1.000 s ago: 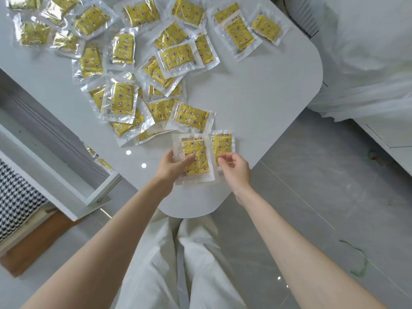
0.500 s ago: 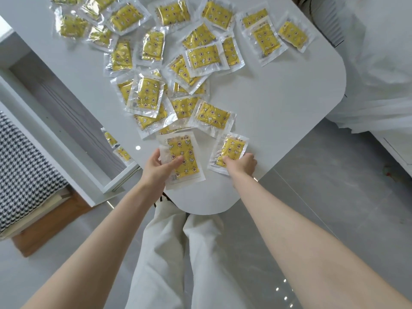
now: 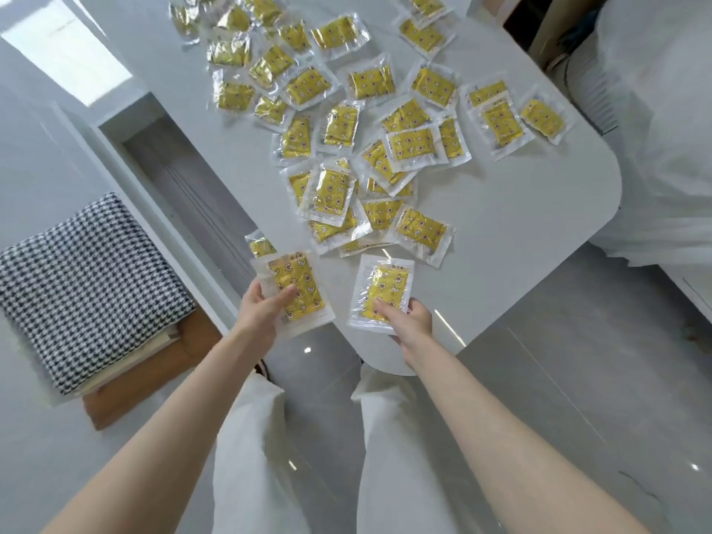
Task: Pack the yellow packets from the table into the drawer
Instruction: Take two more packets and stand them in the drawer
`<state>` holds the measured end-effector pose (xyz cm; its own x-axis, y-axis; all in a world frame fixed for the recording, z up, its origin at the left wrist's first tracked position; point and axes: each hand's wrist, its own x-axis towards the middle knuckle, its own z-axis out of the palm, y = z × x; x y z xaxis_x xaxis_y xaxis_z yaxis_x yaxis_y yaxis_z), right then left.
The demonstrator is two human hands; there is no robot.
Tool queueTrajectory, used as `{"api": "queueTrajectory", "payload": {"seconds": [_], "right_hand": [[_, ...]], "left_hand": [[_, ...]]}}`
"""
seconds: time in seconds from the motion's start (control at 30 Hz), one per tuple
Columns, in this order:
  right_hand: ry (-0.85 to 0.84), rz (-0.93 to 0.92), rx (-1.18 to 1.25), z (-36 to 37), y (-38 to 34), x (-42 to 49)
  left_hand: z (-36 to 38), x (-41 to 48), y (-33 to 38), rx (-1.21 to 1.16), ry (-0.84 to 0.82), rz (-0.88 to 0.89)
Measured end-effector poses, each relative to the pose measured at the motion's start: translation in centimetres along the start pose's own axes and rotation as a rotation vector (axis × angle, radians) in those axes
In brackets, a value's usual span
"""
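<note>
Under the thumb of the left hand (image 3: 262,308) sits one yellow packet (image 3: 294,291), print too blurred to read — the right hand (image 3: 410,321) pinches a second packet (image 3: 381,292); loose packets (image 3: 346,148) crowd the table (image 3: 520,210) beyond the fingertips, drawer (image 3: 185,179) leftward.

Bright, flat daylight everywhere, hardly a shadow under the packets (image 3: 422,229). Top left, a blown-out white glare patch (image 3: 65,52). Small hot glints dot the glossy floor (image 3: 539,379) and the near edge of the table (image 3: 520,233). The packets' foil sparkles. Far packets up top smear soft, near ones look sharper. The wide lens bows the table's rim and stretches the corners.
</note>
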<state>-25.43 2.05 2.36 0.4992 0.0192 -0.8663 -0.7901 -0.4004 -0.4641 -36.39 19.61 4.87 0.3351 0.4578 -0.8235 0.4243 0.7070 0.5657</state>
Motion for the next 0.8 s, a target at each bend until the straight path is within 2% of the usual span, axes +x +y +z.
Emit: {"api": "queueTrajectory", "payload": {"seconds": [0.13,0.3,0.47,0.63,0.8], "right_hand": [[-0.133,-0.033,0.017,6.0,0.3,-2.3],[-0.180,0.003,0.080,14.6,2.5,-4.9],[-0.112,0.101,0.261,22.6,4.9,-6.5],[-0.067,0.210,0.434,27.1,5.2,-5.5],[-0.020,0.292,0.587,30.2,4.3,-1.1]], "left_hand": [[-5.9,0.7,2.7,0.038,0.013,0.018],[-13.9,2.9,5.4,0.156,0.018,0.059],[-20.8,6.1,8.1,0.275,-0.005,0.055],[-23.5,9.4,9.4,0.365,-0.042,0.048],[-21.8,14.9,9.9,0.513,-0.081,0.057]]}}
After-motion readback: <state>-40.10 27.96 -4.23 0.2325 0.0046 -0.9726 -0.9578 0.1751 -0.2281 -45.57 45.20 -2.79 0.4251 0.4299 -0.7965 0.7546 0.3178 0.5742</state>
